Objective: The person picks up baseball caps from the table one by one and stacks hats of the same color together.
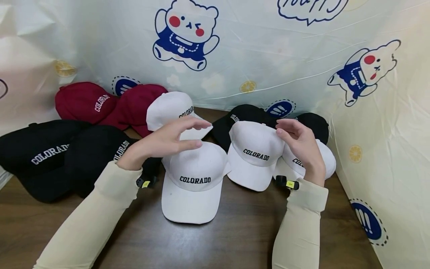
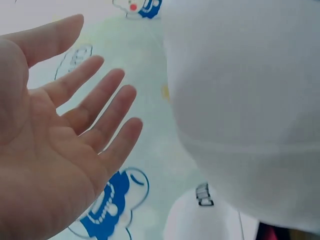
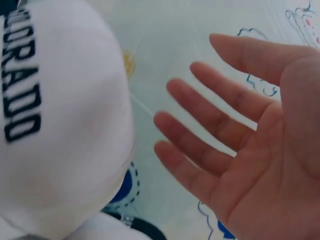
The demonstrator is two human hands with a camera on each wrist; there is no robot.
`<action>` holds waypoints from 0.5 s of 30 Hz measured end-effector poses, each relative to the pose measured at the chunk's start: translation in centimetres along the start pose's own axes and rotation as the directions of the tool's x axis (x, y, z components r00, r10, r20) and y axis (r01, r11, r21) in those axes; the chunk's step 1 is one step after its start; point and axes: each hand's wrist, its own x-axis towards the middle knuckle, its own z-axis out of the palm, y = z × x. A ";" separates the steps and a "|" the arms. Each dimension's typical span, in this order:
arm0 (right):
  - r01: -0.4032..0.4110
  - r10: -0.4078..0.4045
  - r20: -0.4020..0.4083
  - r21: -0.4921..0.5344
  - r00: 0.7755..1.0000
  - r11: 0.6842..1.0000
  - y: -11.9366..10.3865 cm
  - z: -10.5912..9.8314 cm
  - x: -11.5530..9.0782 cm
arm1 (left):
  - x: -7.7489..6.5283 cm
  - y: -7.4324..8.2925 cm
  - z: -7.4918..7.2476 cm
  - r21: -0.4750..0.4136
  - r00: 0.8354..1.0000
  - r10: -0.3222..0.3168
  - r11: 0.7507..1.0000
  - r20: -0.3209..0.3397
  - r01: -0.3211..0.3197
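Observation:
Nearest the person is a white baseball cap (image 1: 195,183) marked COLORADO, its brim pointing toward the camera. My left hand (image 1: 164,138) hovers above and left of it, fingers extended and apart from the thumb. A second white cap (image 1: 256,149) sits just right of it, with my right hand (image 1: 300,145) raised by its right side. Beneath that hand a third white cap (image 1: 326,157) is partly covered. In both wrist views the palms show nothing held; a white cap (image 2: 245,100) looms beside the left fingers, and another white cap (image 3: 75,110) beside the right ones.
Two black caps (image 1: 50,149) lie at the left, with dark red caps (image 1: 84,101) behind them. Another white cap (image 1: 169,106) stands behind the left hand. More black caps (image 1: 246,112) sit at the back right. A printed cloth (image 1: 235,45) encloses the brown table (image 1: 188,246).

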 end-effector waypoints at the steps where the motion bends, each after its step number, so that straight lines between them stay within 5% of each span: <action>1: -0.013 0.013 -0.003 -0.007 1.000 1.000 0.3 0.0 0.1 | 0.0 0.3 0.3 0.005 1.000 0.008 1.000 -0.006 -0.008; 15: -0.210 0.229 0.153 -0.135 0.961 0.968 4.2 1.4 1.1 | 0.7 1.8 3.3 0.197 0.996 0.075 0.978 -0.044 -0.065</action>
